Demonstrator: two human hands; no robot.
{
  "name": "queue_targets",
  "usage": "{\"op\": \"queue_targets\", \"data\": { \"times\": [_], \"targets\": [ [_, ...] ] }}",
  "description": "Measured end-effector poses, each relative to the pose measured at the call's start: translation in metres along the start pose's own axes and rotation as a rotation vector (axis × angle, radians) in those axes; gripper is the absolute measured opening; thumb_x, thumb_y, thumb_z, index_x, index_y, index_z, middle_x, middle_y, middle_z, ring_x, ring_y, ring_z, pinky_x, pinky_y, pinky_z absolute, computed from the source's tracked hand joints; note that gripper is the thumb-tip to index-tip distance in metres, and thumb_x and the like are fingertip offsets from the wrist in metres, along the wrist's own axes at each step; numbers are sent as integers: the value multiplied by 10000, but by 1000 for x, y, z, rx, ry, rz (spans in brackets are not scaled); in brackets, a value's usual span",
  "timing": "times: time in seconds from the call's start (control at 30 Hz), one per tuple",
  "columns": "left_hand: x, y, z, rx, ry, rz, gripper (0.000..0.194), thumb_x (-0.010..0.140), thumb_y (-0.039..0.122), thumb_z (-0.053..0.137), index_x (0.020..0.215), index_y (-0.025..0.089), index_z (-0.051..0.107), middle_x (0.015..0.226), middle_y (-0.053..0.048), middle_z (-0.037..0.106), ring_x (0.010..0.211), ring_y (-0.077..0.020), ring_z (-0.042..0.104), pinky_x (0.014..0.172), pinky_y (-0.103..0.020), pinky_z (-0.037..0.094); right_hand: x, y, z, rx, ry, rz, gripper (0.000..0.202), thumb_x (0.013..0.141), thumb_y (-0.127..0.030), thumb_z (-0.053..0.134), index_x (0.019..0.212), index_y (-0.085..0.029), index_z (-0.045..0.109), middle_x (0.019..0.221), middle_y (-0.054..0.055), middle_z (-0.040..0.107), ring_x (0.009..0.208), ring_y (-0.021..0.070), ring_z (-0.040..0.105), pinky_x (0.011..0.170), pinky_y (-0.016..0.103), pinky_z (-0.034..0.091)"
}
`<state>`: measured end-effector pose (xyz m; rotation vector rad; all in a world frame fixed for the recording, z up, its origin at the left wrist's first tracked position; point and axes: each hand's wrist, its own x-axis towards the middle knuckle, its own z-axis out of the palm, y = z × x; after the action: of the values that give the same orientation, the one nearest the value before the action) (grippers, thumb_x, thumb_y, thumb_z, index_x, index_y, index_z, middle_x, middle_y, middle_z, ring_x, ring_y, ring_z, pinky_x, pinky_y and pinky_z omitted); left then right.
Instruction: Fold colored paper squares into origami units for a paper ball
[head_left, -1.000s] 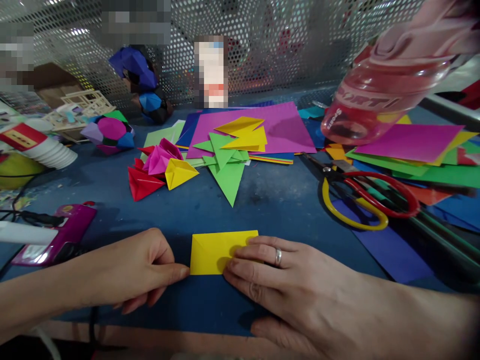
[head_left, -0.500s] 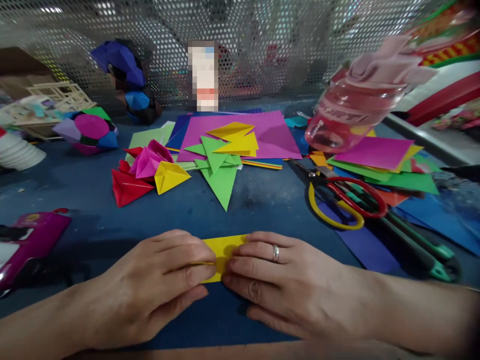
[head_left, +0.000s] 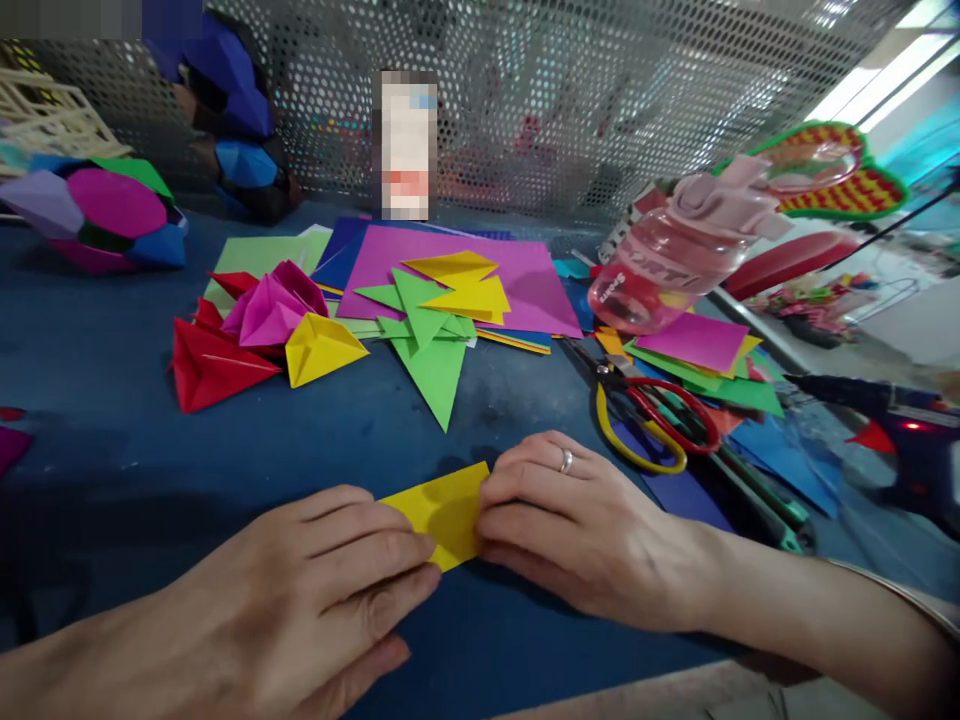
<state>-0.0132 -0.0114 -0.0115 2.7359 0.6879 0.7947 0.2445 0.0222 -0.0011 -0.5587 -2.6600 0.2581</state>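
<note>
A folded strip of yellow paper lies slightly tilted on the blue table, between my two hands. My left hand rests over its left end, fingers close together and pressing on the paper. At the right end, my right hand, with a ring on one finger, has its fingers curled around the paper's edge. Beyond the strip are green folded pieces with yellow folded pieces on top. Left of them sit red, magenta and yellow folded paper shapes.
Scissors with red and yellow handles lie at the right, by a green-handled tool. Behind them stand a pink bottle and coloured paper sheets. A glue gun is at far right, a paper ball at far left.
The view has turned rightward, bringing the glue gun into sight. The yellow strip is now more tilted. My right hand's fingers have curled at its right end; my left fingers lie flatter on it.
</note>
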Motion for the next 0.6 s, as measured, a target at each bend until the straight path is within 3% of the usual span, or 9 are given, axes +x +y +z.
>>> {"op": "queue_targets", "data": {
  "times": [0.13,0.27,0.4,0.6],
  "targets": [
    [-4,-1,8,46,8,-10,256,984,218,460,1081,225,697,1072,38,756,938,-130,687,972,-244,438,8,-11,2,177,-68,303,54,897,-153,607,846,-153,627,836,13,645,782,143,552,740,313,392],
    [-8,-6,14,59,71,40,274,989,226,436,1072,218,697,1043,53,759,923,-114,675,974,-237,404,21,-21,3,237,-156,552,97,818,-194,707,773,-181,622,772,-42,622,747,128,530,753,324,325],
    [-11,-12,19,86,96,75,295,984,181,418,1055,231,700,1046,85,750,954,-84,647,1036,-207,343,29,-26,5,226,-188,615,177,823,-291,732,746,-199,602,760,-59,596,775,136,501,763,326,286],
    [-12,-11,21,93,140,92,296,969,163,419,1048,229,697,1027,81,752,946,-99,649,1013,-234,371,27,-28,4,240,-194,631,201,826,-237,728,731,-190,558,776,-65,575,789,128,482,765,318,273]
  ]
}}
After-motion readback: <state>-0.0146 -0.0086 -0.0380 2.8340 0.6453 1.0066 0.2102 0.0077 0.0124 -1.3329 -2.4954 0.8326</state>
